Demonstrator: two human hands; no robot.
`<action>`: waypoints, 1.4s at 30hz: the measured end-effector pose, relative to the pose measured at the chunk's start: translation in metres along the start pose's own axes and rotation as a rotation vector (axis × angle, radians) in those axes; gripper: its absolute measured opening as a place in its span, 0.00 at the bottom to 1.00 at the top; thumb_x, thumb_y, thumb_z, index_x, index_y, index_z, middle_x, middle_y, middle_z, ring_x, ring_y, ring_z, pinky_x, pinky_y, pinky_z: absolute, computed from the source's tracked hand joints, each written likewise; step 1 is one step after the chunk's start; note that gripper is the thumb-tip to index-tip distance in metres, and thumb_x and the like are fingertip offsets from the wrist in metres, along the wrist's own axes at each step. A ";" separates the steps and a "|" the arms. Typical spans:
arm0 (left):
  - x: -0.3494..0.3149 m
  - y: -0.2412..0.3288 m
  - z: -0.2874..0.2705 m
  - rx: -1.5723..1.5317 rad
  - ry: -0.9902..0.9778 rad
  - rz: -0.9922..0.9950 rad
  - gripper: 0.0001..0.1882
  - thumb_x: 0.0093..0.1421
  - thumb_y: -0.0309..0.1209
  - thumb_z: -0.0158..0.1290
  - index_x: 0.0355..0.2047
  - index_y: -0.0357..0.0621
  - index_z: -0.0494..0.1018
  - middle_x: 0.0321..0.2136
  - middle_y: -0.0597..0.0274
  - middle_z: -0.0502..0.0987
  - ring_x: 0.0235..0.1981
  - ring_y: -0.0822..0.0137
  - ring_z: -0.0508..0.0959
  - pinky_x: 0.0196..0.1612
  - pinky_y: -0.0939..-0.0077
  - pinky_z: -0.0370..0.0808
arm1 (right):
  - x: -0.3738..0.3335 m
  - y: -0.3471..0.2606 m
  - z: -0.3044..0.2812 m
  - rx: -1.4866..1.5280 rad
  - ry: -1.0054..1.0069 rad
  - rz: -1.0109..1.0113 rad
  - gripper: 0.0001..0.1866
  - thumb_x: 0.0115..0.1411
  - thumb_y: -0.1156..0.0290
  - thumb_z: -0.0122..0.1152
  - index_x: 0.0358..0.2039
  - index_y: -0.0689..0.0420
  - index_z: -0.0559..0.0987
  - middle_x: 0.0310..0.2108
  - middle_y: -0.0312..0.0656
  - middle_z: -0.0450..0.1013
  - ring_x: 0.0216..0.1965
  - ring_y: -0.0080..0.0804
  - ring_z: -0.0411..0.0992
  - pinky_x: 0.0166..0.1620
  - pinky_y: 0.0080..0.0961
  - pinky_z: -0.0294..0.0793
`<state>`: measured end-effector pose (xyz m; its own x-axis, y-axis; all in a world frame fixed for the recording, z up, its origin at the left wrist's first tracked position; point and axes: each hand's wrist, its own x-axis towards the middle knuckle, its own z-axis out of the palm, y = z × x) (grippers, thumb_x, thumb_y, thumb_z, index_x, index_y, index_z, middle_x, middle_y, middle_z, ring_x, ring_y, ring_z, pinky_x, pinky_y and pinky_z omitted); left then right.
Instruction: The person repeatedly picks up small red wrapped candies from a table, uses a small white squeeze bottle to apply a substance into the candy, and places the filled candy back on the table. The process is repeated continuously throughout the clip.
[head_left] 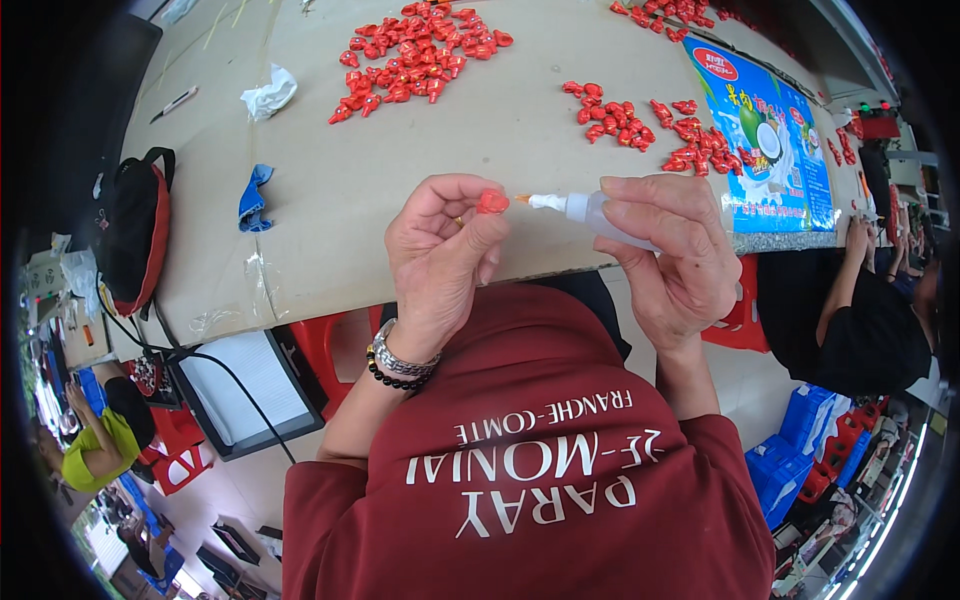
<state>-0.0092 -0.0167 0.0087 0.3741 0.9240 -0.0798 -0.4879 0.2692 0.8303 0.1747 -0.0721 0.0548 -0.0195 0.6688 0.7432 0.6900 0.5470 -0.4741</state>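
Between the thumb and fingers of my left hand (445,250) is a small red figure-like piece (492,202), held up over the table's near edge. My right hand (680,245) grips a translucent squeeze bottle (625,222) with a white neck and a thin orange-tipped nozzle (540,201). The nozzle points left at the red piece, its tip close beside it; whether they touch I cannot tell. On the far side of the table lies a big heap of similar red pieces (415,60). Smaller clusters of red pieces (615,120) lie to the right.
The table (330,215) carries a crumpled white tissue (270,93), a blue scrap (256,200) and a pen-like tool (175,104). A blue printed sheet (765,140) covers its right part. A black-and-red bag (140,235) hangs at the left edge. Other people (850,310) sit on both sides.
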 end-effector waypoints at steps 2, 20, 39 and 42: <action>0.000 0.000 0.001 -0.004 0.000 0.001 0.09 0.56 0.20 0.55 0.38 0.35 0.71 0.25 0.63 0.74 0.16 0.83 0.67 0.15 0.89 0.62 | 0.000 -0.001 0.000 -0.004 -0.001 0.001 0.17 0.40 0.82 0.67 0.34 0.60 0.79 0.35 0.45 0.77 0.34 0.35 0.73 0.36 0.27 0.72; -0.002 0.001 0.000 0.168 0.061 0.186 0.13 0.53 0.18 0.59 0.38 0.35 0.71 0.29 0.63 0.77 0.21 0.83 0.71 0.18 0.91 0.66 | 0.001 -0.005 0.002 0.009 0.054 -0.006 0.19 0.36 0.87 0.64 0.33 0.61 0.80 0.33 0.43 0.76 0.31 0.35 0.72 0.33 0.25 0.72; 0.000 -0.002 -0.006 0.255 0.062 0.320 0.14 0.51 0.15 0.58 0.37 0.37 0.70 0.37 0.57 0.75 0.28 0.79 0.74 0.22 0.89 0.70 | 0.004 -0.009 0.002 0.052 0.025 -0.004 0.17 0.37 0.85 0.67 0.33 0.61 0.80 0.33 0.43 0.76 0.30 0.34 0.72 0.31 0.24 0.72; 0.000 -0.003 -0.006 0.285 0.060 0.341 0.14 0.50 0.15 0.58 0.37 0.38 0.70 0.39 0.55 0.74 0.27 0.78 0.74 0.20 0.89 0.70 | 0.003 -0.008 0.003 0.050 0.012 -0.001 0.17 0.37 0.85 0.67 0.32 0.61 0.80 0.33 0.43 0.76 0.30 0.34 0.72 0.30 0.24 0.72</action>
<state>-0.0125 -0.0163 0.0033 0.1795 0.9632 0.2001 -0.3351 -0.1314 0.9330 0.1668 -0.0733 0.0597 -0.0114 0.6621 0.7493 0.6528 0.5726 -0.4960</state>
